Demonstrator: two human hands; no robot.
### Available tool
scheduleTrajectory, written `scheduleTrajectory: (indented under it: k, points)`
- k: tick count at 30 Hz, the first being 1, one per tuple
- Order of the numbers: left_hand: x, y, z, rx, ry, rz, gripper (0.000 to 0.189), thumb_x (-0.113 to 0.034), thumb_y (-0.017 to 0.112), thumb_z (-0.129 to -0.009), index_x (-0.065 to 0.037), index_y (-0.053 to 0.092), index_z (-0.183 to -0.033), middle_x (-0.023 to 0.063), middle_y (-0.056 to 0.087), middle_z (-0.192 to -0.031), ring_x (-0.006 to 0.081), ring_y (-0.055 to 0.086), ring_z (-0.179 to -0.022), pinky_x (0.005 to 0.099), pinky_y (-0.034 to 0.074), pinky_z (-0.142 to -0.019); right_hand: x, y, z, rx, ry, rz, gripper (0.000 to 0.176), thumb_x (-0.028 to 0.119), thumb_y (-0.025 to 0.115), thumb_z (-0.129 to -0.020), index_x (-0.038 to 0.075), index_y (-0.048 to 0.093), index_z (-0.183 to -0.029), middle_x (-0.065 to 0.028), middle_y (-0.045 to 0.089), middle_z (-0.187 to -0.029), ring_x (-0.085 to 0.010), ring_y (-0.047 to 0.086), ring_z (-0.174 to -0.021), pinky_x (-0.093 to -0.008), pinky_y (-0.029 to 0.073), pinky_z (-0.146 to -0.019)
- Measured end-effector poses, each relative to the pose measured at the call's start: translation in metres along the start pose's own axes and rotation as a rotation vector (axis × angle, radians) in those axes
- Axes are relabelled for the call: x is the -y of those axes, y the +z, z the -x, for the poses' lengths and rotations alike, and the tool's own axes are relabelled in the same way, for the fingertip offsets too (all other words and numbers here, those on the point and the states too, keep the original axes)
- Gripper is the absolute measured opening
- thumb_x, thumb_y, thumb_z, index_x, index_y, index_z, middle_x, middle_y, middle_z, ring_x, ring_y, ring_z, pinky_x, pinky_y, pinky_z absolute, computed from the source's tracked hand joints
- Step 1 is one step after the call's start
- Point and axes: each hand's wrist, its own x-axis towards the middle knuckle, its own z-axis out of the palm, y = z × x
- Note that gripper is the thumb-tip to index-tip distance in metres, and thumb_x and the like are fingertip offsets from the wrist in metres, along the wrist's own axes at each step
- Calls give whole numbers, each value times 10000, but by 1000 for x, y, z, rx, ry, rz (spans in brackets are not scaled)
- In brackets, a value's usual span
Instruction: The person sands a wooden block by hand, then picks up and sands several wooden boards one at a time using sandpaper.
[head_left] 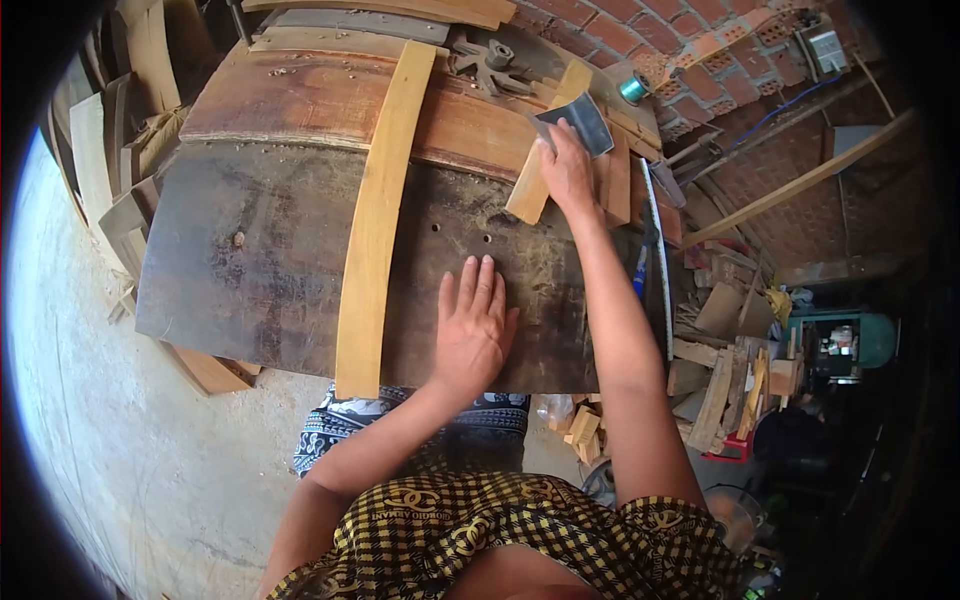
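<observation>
Daylight glare on the floor point(80, 400) at left, dim right side, fisheye curvature, possibly soft edges.

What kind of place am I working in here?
Probably a small woodworking shop: a worn workbench bears a long curved plank, wood offcuts pile up beside it, and a bare brick wall stands behind. The right hand holds a grey sheet, perhaps sandpaper, on a wood strip.

Sleeveless yellow-black checked top point(500, 535), patterned dark trousers point(345, 430).
</observation>
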Motion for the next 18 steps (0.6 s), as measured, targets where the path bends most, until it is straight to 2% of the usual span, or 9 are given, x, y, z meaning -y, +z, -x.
scheduleTrajectory:
  k: [2,4,5,8,9,12,14,16,18]
  points:
    - [2,3,1,-19,14,27,508,-312,613,-920,17,582,-1306,162,438,-1505,301,353,-1434,499,208,-1188,3,9,-11,1,16,-21,392,200,621,-910,-7,609,-1242,-301,517,-1377,-455,492,-1277,-489,400,-1087]
    - [2,4,-1,-24,15,38,513,-300,617,-913,17,572,-1314,163,436,-1506,303,353,-1433,497,213,-1187,18,9,-7,-65,141,44,462,280,658,-885,-12,613,-1239,-318,517,-1369,-445,473,-1302,-494,350,-1128]
    - [2,4,-1,-18,14,45,517,-294,617,-912,18,564,-1321,164,437,-1504,305,352,-1433,497,215,-1187,29,12,-7,-68,159,65,509,341,676,-866,9,619,-1247,-323,513,-1370,-429,435,-1343,-496,254,-1182]
    - [-1,-2,0,8,28,36,526,-285,609,-916,22,544,-1337,166,436,-1502,309,350,-1432,496,216,-1187,39,23,-2,-146,231,51,478,289,664,-868,16,616,-1258,-328,499,-1376,-419,406,-1366,-494,171,-1212]
    - [1,0,0,-11,33,37,513,-282,600,-922,17,547,-1335,171,449,-1490,313,359,-1426,496,218,-1186,36,34,1,-202,257,54,461,212,662,-849,15,612,-1263,-312,493,-1385,-413,407,-1363,-502,166,-1212]
    - [5,8,2,-75,52,69,466,-237,587,-931,6,555,-1328,177,483,-1458,327,395,-1398,497,238,-1177,55,22,24,-154,286,44,456,141,646,-830,10,610,-1265,-286,503,-1385,-403,419,-1352,-501,193,-1206]
    - [6,7,0,-130,54,112,435,-194,583,-934,-1,559,-1322,179,504,-1437,339,421,-1377,498,257,-1168,74,8,53,-102,301,60,462,107,631,-824,30,610,-1279,-231,507,-1406,-443,410,-1347,-519,283,-1167]
    - [8,3,-3,-279,32,381,392,-114,576,-920,15,581,-1290,200,590,-1324,374,539,-1245,497,380,-1080,96,-10,90,-69,321,42,494,98,638,-814,62,606,-1306,-208,467,-1457,-518,358,-1361,-561,327,-1120]
    - [9,-4,-16,-364,86,497,392,-56,591,-896,16,580,-1281,214,617,-1255,389,584,-1156,460,438,-1019,108,-26,120,-36,286,48,489,84,626,-818,59,605,-1306,-213,471,-1456,-501,362,-1369,-557,339,-1111]
